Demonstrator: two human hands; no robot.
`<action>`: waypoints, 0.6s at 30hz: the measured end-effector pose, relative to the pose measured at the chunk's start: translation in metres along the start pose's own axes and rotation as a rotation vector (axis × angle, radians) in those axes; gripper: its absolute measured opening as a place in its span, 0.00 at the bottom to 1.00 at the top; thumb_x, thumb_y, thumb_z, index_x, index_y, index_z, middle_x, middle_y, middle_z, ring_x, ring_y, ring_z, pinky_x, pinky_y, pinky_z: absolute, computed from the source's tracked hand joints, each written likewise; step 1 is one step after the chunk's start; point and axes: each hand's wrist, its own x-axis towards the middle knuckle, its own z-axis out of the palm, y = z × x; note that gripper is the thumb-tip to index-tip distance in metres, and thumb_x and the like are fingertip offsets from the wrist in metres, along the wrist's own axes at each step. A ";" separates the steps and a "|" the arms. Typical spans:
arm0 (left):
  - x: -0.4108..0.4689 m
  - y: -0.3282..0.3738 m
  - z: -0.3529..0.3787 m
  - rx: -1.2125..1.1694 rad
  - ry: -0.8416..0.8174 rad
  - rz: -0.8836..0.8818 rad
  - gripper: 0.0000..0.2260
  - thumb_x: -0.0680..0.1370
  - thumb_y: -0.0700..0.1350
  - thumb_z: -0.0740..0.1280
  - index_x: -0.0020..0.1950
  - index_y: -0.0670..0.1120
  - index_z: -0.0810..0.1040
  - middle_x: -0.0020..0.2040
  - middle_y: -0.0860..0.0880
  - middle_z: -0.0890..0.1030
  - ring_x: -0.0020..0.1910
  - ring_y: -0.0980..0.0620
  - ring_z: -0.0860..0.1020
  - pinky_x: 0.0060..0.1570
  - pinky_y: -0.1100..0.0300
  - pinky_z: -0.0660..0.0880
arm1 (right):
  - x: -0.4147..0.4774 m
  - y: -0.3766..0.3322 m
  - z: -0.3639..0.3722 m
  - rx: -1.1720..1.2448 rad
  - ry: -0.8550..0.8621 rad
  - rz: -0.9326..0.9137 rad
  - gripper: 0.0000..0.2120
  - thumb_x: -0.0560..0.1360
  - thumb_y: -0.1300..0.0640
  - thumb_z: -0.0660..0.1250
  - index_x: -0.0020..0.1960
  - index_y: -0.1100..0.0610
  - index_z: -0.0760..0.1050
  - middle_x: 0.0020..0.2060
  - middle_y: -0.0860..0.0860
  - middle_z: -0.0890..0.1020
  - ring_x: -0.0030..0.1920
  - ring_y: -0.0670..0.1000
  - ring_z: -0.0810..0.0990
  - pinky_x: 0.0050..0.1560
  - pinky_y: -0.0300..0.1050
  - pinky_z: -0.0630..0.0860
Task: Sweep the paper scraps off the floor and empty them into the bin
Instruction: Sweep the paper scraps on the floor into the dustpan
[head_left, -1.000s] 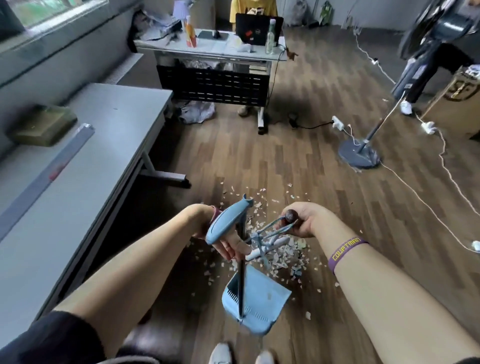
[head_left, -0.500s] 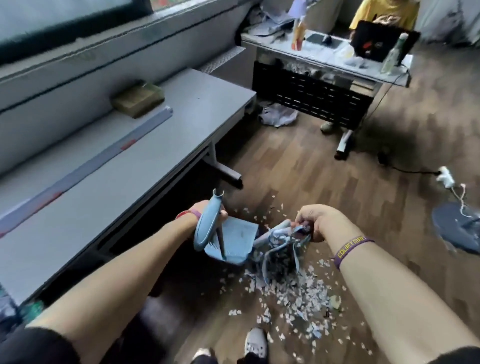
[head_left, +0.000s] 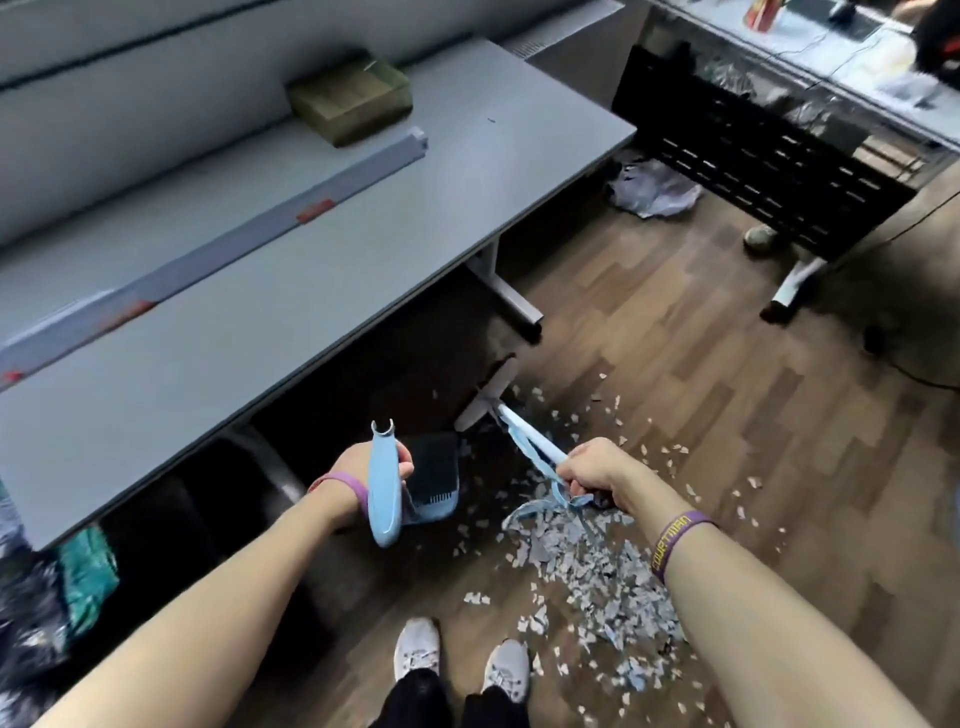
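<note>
Left grip (head_left: 363, 478) clenched the dustpan handle (head_left: 383, 488); right grip (head_left: 597, 470) clenched the broom (head_left: 524, 434); paper scraps (head_left: 602, 577) lay below it.

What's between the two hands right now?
In the head view, the dustpan hangs between the left hand and right hand, next to the left hand. The broom's handle runs up from the right hand. Beneath is shadowed floor with a few paper scraps.

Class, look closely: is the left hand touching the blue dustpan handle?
Touching. The head view shows the left hand wrapped around the blue dustpan handle, fingers curling over it with no gap.
</note>
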 end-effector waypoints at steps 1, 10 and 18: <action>0.004 -0.008 0.003 -0.001 -0.002 -0.007 0.12 0.75 0.37 0.67 0.34 0.50 0.73 0.33 0.49 0.77 0.39 0.50 0.76 0.37 0.70 0.71 | 0.012 -0.004 0.007 0.024 -0.011 -0.015 0.07 0.71 0.65 0.63 0.35 0.59 0.75 0.26 0.55 0.73 0.23 0.50 0.68 0.21 0.38 0.65; 0.060 -0.060 0.033 -0.373 -0.064 -0.227 0.10 0.76 0.34 0.68 0.42 0.49 0.79 0.33 0.48 0.78 0.27 0.54 0.78 0.35 0.61 0.78 | 0.099 -0.024 0.063 0.176 -0.136 -0.124 0.07 0.76 0.68 0.59 0.51 0.60 0.71 0.30 0.55 0.69 0.14 0.42 0.65 0.18 0.33 0.63; 0.071 -0.071 0.053 -0.724 -0.245 -0.537 0.13 0.79 0.30 0.54 0.42 0.38 0.75 0.31 0.40 0.75 0.31 0.45 0.77 0.25 0.53 0.80 | 0.132 0.040 0.059 -0.365 -0.054 -0.068 0.22 0.78 0.62 0.54 0.71 0.54 0.63 0.57 0.61 0.79 0.50 0.60 0.79 0.50 0.51 0.78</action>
